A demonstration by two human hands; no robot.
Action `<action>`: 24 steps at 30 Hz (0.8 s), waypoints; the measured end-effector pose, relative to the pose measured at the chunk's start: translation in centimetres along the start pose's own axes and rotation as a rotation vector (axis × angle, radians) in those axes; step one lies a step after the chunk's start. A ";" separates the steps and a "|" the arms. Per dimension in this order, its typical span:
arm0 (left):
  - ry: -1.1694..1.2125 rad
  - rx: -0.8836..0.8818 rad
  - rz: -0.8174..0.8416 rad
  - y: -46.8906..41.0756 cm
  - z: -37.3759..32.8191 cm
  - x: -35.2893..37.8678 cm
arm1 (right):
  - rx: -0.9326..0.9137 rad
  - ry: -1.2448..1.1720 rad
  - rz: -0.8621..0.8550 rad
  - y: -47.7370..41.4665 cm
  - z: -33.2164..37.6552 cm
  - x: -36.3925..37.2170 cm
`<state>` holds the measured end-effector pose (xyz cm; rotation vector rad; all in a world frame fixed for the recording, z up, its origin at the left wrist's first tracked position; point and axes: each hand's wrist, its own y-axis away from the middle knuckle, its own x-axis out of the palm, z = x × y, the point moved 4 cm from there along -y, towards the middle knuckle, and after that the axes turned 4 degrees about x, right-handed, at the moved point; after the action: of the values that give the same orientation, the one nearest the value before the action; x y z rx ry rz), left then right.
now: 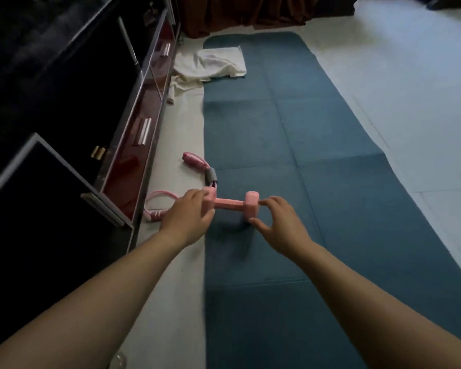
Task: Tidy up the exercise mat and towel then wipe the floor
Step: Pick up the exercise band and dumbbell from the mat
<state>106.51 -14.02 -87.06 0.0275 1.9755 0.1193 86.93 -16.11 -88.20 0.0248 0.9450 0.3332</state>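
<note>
A long teal exercise mat (317, 155) lies flat on the pale tiled floor (423, 102). A crumpled white towel (210, 63) sits at its far left corner, half on the floor. A pink dumbbell (230, 202) lies on the mat's left edge. My left hand (189, 217) grips the dumbbell's left head. My right hand (280, 222) is beside the right head, fingers spread and curved around it, thumb just below it.
A pink resistance band with grey foam grips (197, 169) lies on the floor strip between the mat and a dark cabinet (64, 115) with red glass fronts on the left. A brown curtain (250, 12) hangs at the far end.
</note>
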 end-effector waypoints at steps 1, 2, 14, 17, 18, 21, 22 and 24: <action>0.005 0.006 -0.014 -0.5 0.7 1.0 | 0.005 0.006 -0.016 -0.5 -0.8 0.9; 0.008 0.010 -0.029 -0.8 1.3 1.8 | 0.008 0.011 -0.021 -1.0 -1.4 1.8; -0.023 0.004 -0.026 -6.6 3.9 6.6 | 0.075 -0.008 -0.054 -7.5 -2.8 6.7; -0.020 -0.001 0.004 -7.5 4.5 8.1 | 0.096 -0.044 -0.051 -8.2 -3.7 7.6; -0.005 0.005 0.011 -7.6 4.7 8.6 | 0.095 -0.053 -0.048 -8.3 -4.0 7.8; 0.061 0.047 -0.015 -7.5 5.5 9.2 | 0.096 -0.105 -0.049 -8.4 -4.4 8.2; 0.078 0.065 -0.029 -7.5 5.8 9.3 | 0.105 -0.129 -0.051 -8.4 -4.4 8.3; 0.100 0.096 -0.053 -7.3 6.2 9.4 | 0.133 -0.173 -0.051 -8.3 -4.4 8.5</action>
<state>108.77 -20.18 -98.77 0.0317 2.0792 -0.0091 90.21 -22.08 -98.93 0.1486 0.7931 0.2167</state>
